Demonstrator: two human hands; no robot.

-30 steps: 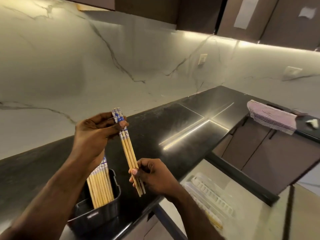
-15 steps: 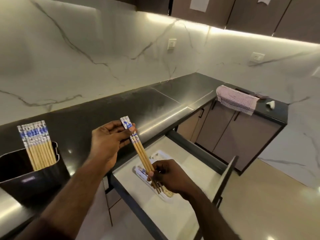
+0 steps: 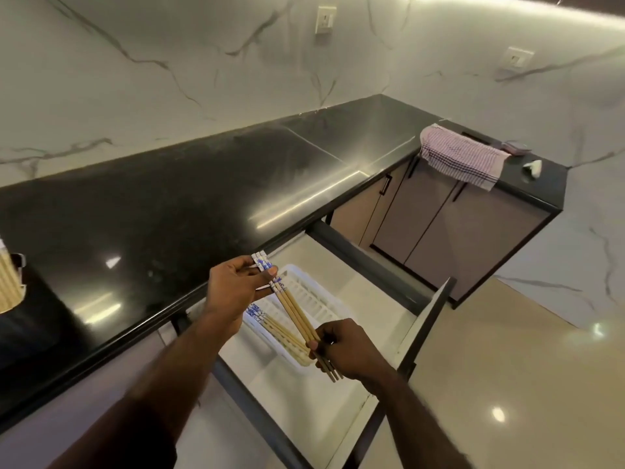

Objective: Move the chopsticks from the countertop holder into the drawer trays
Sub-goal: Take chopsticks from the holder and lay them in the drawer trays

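A small bundle of wooden chopsticks [image 3: 293,309] with blue-patterned tops hangs above the open drawer [image 3: 378,299]. My left hand [image 3: 236,286] pinches the patterned top end, and my right hand [image 3: 348,350] grips the bundle near its tips. Below them a white slotted tray [image 3: 311,296] lies in the drawer, with several chopsticks [image 3: 274,328] resting in its near compartment. The black countertop holder [image 3: 13,309] shows at the far left edge, with more chopsticks [image 3: 6,282] standing in it.
The black countertop [image 3: 169,204] runs along the marble wall. A striped towel [image 3: 463,157] hangs over the counter edge at the right, near a small white object [image 3: 532,167]. The drawer front [image 3: 429,323] juts out over the glossy floor.
The view has swung right and down, so the holder slid to the left edge. Both hands carried the bundle from beside the holder to above the drawer tray.
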